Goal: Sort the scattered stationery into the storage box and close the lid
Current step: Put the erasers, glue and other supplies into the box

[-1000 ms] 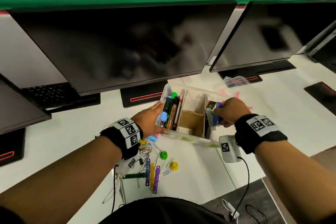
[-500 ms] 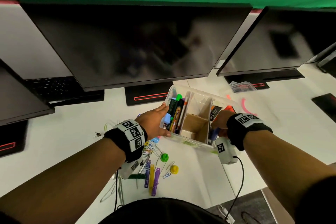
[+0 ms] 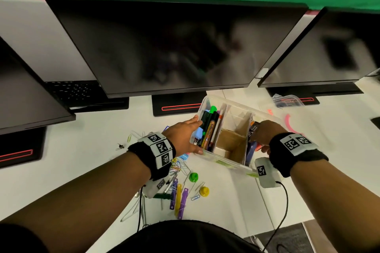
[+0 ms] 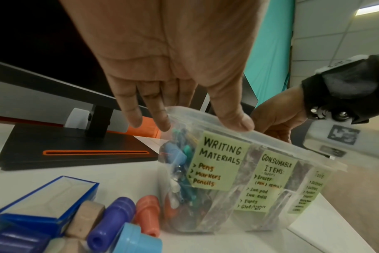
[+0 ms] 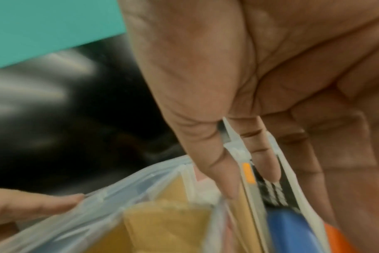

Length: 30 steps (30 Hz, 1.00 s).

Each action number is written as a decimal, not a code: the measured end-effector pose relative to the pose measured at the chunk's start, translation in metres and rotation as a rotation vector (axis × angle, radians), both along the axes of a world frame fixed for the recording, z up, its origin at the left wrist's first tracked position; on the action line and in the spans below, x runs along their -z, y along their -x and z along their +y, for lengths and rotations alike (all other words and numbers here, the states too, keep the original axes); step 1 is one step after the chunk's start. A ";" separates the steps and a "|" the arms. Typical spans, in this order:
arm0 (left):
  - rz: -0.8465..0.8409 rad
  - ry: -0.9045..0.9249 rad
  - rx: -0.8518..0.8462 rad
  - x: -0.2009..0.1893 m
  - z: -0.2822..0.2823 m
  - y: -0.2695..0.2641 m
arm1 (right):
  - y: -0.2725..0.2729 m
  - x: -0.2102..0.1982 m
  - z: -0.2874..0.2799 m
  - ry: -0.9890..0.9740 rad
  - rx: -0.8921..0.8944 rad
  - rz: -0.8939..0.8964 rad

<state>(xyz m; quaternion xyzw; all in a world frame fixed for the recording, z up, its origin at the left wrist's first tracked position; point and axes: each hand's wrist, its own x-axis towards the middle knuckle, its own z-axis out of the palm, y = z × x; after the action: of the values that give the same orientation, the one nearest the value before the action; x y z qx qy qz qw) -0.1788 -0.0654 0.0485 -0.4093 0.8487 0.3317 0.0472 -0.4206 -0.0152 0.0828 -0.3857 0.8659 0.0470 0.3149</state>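
Head view: since a half-second ago the clear storage box [image 3: 228, 135] has barely shifted on the white desk [image 3: 82, 162], sitting at about 1 o'clock from the paper-clip pile [image 3: 178, 167], and both hands keep their hold on it. The left hand [image 3: 183, 136] lies against the box's 9 o'clock wall, fingers long and straight, thumb on the near rim. The right hand [image 3: 265, 133] has sunk a little deeper at the 3 o'clock end, fingers down inside that end compartment. Lid off; markers [image 3: 208, 127] fill the left compartment, a cardboard divider [image 3: 232, 141] stands in the middle one. Purple and yellow clips [image 3: 180, 197] and two push pins [image 3: 198, 184] lie loose at 7 o'clock from the box.

Left wrist view: the left hand [image 4: 173, 68] is spread flat, fingertips [image 4: 162, 123] and thumb resting on the box [image 4: 260, 188] rim. Yellow-green labels [image 4: 218, 160] read "Writing Materials", "Consumable Items", "Tools". A blue staple box [image 4: 48, 200] and coloured caps [image 4: 119, 215] sit at 8 o'clock.

Right wrist view: blurred, but the right hand's [image 5: 260, 85] fingers [image 5: 264, 164] curl over the box [image 5: 97, 214] wall, thumb inside, pinching the rim; something blue [image 5: 290, 229] lies beneath.
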 end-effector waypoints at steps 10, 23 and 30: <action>0.024 -0.042 -0.231 0.019 -0.015 -0.080 | -0.104 -0.024 0.012 0.328 -0.380 -0.326; -0.257 -0.010 -0.360 0.082 0.002 -0.197 | -0.153 0.066 0.044 -0.167 -0.834 0.118; -0.280 -0.071 -0.343 0.094 0.022 -0.205 | -0.139 0.092 0.061 -0.232 -0.596 0.056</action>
<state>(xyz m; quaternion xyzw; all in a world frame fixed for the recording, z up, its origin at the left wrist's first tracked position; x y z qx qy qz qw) 0.0261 -0.0436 -0.0452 -0.5877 0.7395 0.3046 0.1222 -0.2815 0.0455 -0.0095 -0.5825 0.7120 0.2464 0.3050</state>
